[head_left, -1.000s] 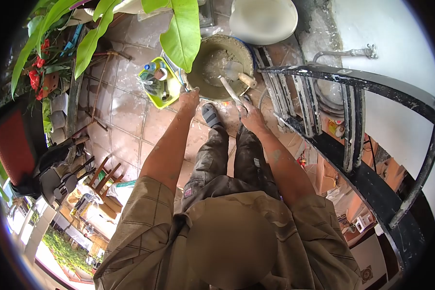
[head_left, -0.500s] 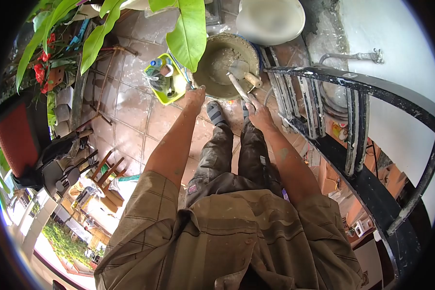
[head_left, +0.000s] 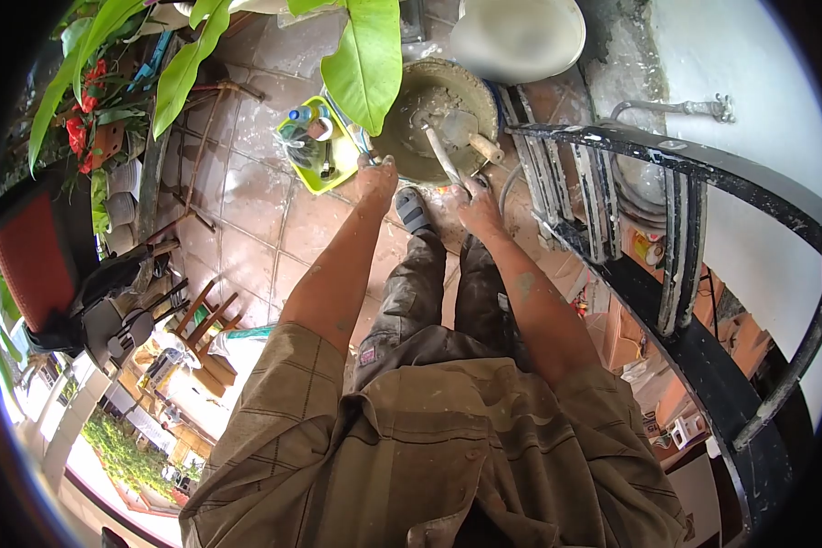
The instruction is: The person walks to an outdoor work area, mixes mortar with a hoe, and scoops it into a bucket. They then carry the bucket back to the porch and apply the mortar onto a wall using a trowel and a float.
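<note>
Upper centre of frame: round, mortar-crusted olive-grey tub [head_left: 398,142]. Right hand [head_left: 479,206], grip closed round pale rod-shaped handle [head_left: 442,153]; left hand [head_left: 375,180], grip closed on slim bluish-grey tool [head_left: 365,147], partly hidden.

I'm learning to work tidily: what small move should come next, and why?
Perhaps the right hand should ease the pale stick slightly left: it holds the stick over the bucket, close beside a trowel that might otherwise get knocked.
</note>
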`<state>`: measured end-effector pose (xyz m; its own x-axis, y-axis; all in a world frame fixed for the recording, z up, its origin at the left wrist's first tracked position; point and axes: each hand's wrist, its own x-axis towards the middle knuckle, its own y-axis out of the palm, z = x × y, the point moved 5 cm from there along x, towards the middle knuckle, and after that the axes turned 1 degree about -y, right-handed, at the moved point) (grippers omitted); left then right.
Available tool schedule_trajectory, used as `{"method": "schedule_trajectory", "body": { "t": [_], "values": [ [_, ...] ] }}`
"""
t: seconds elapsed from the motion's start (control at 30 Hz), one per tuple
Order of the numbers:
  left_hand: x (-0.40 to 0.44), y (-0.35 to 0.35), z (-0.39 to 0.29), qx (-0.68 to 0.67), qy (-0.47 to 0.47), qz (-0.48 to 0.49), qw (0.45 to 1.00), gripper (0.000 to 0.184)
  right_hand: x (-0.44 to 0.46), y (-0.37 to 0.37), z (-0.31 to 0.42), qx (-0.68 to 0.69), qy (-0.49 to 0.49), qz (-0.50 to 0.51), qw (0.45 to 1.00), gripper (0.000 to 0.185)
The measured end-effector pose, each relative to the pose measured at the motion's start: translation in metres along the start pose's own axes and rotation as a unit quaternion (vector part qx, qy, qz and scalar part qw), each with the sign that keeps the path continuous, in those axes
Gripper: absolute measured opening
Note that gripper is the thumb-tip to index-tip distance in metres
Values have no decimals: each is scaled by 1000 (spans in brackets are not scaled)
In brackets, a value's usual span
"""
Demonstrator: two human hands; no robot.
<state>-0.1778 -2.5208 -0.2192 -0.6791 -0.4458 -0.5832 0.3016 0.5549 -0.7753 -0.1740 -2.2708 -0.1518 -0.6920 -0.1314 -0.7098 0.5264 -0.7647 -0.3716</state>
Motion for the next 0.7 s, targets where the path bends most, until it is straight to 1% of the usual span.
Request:
{"method": "schedule_trajectory", "body": {
  "t": [0.03, 0.07, 0.13, 0.17, 0.27, 0.3, 0.4, 0.43, 0.5, 0.57, 0.67, 0.7],
  "values": [
    [-1, 3, 5, -84, -59, -22, 994, 34, 4, 9, -1, -1, 13, -5, 1000, 47],
    [-8, -3, 1, -170, -114, -53, 977, 38, 2, 11, 7, 2, 19, -1, 1000, 47],
    [-29, -29, -26, -79, -89, -66, 991, 48, -1, 13, 22, 7, 32, 9, 999, 47],
    [-41, -41, -46, 13, -76, -34, 996, 51, 0, 18, 23, -8, 29, 7, 1000, 47],
    [-57, -45, -69, -45, -74, -18, 996, 52, -2, 18, 30, -20, 53, 28, 998, 48],
    [-44, -26, -56, -122, -64, 37, 990, 54, -3, 16, 31, -20, 71, 41, 996, 49],
    [-60, -23, -83, -177, -21, 99, 979, 53, -8, 7, 34, -21, 106, 38, 993, 49],
    [-57, -12, -82, -196, -21, 125, 972, 49, -8, 6, 35, -19, 106, 36, 993, 49],
    [-36, 25, -71, -69, 86, 121, 986, 47, -6, 5, 37, -15, 106, 30, 994, 49],
    [-39, 27, -84, -53, 88, 123, 987, 43, -5, 5, 39, -25, 66, 7, 998, 46],
    [-39, 30, -90, -179, -26, 192, 965, 34, -4, 6, 38, -16, 20, -8, 1000, 45],
    [-33, 30, -90, -147, 42, 168, 974, 35, -3, 6, 37, -9, 6, -9, 1000, 45]
  ]
}}
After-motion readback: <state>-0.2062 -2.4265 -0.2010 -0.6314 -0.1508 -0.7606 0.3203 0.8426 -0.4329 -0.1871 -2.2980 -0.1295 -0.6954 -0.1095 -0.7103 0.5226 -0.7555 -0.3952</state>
